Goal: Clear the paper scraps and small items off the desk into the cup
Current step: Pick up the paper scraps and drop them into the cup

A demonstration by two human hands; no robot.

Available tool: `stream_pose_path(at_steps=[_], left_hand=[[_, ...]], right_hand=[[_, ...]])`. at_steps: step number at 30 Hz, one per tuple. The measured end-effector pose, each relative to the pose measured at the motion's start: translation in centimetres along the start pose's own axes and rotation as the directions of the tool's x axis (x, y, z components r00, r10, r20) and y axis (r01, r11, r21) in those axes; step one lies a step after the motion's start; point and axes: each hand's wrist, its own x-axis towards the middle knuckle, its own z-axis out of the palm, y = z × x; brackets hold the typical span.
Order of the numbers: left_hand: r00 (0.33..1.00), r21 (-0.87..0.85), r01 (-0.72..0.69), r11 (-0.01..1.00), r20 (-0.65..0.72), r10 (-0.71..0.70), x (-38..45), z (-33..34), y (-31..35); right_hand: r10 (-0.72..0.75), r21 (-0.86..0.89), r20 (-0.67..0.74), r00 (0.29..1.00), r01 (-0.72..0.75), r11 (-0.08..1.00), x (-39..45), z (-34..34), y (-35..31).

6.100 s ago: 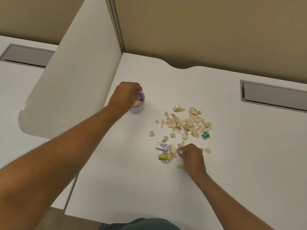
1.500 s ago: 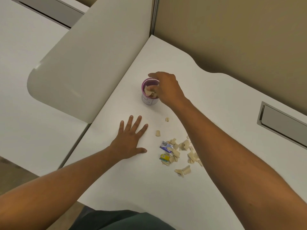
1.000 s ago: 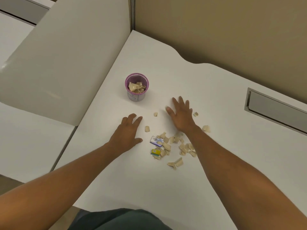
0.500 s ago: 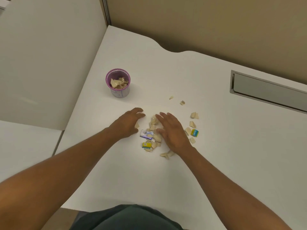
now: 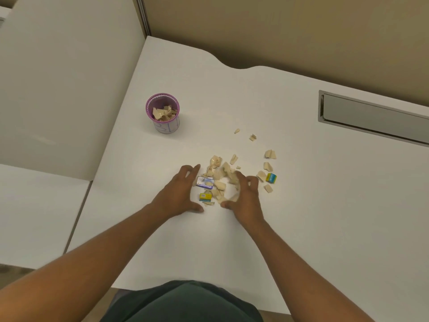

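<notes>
Both hands rest on the white bench (image 5: 301,228), cupped around a loose heap of beige torn paper scraps (image 5: 220,180). The left hand (image 5: 180,194) lies unclenched, fingers spread, gripping nothing, its palm edge walling the heap's left side. The right hand (image 5: 243,196) is curled, fingertips pressing into the scraps, but whether it has actually pinched any I cannot tell.

Inside the heap lie a small purple-and-white box (image 5: 204,182) and a small yellow-and-blue box (image 5: 205,197). A third small blue-and-yellow box (image 5: 271,177) sits just outside the right hand, with stray scraps (image 5: 269,156) near it and farther back. The purple-rimmed white cup (image 5: 164,115), already partly filled with scraps, stands well apart, toward the bench's back left.

The step in hand looks like gathering. To do it well, I would sweep both palms inward flat against the surface, so thin pieces cannot slip under, then scoop with the boxes trapped in the middle. The outlying scraps likely need another pass. The cup is narrow, so releasing low over its rim should prevent spills.
</notes>
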Motion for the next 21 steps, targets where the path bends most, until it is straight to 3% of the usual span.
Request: stream_pose_path(at_steps=[3, 5, 8, 11, 15, 21], left_hand=[[1.000, 0.035, -0.022, 0.999, 0.000, 0.022, 1.3, -0.4, 0.9], [0.999, 0.079, -0.040, 0.996, -0.003, 0.040, 1.8, -1.3, 0.6], [0.998, 0.138, -0.057, 0.989, 0.016, 0.055, 2.1, -2.4, -0.5], [0.993, 0.191, -0.108, 0.976, 0.063, 0.098, 2.2, -2.6, -0.9], [0.983, 0.225, -0.184, 0.957, 0.066, 0.173, 2.4, -2.5, -0.7], [0.988, 0.200, -0.147, 0.969, -0.018, 0.153, 1.7, -2.8, -1.0]], right_hand=[[-0.096, -0.033, 0.029, 0.995, 0.096, 0.995, 1.8, -0.5, -1.6], [-0.133, -0.176, 0.023, 0.991, 0.135, 0.975, 3.0, -1.6, -2.4], [-0.192, -0.477, 0.092, 0.977, 0.213, 0.853, 4.5, -2.9, -3.1], [-0.163, -0.619, 0.268, 0.950, 0.299, 0.727, 5.4, -2.6, -4.0], [-0.199, -0.645, 0.359, 0.912, 0.397, 0.653, 6.0, -1.2, -4.2], [-0.324, -0.517, 0.289, 0.901, 0.431, 0.739, 4.8, -0.2, -2.2]])
